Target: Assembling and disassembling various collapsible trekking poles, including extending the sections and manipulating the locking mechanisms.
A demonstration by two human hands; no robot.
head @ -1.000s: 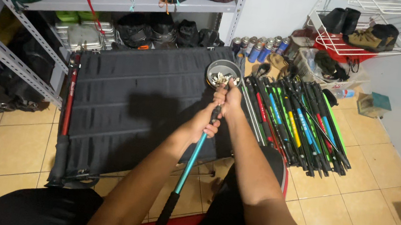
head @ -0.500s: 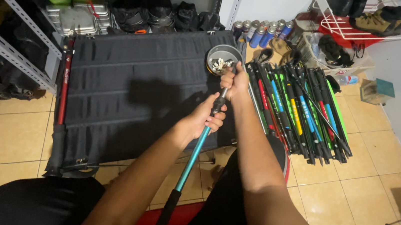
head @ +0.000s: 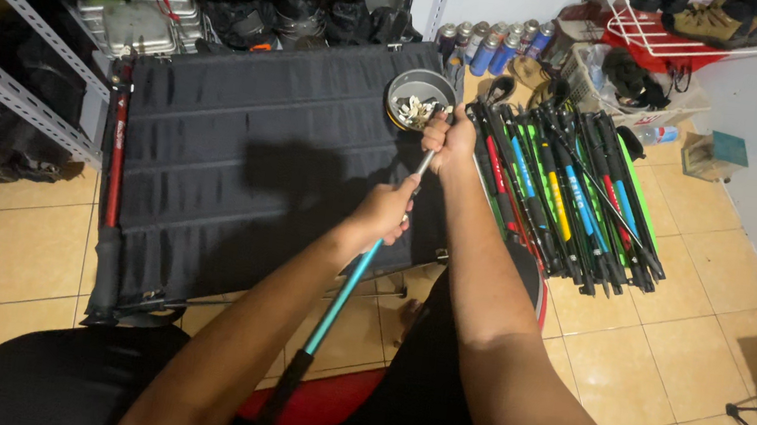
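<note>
Your left hand (head: 385, 211) is wrapped around the middle of a teal trekking pole (head: 340, 296), and your right hand (head: 450, 138) is closed on its silver upper section near the tip. The pole slants up from your lap over a black cot (head: 251, 160), its tip beside a metal bowl (head: 416, 96) of small parts. A bundle of folded poles (head: 571, 192) lies on the floor to the right.
</note>
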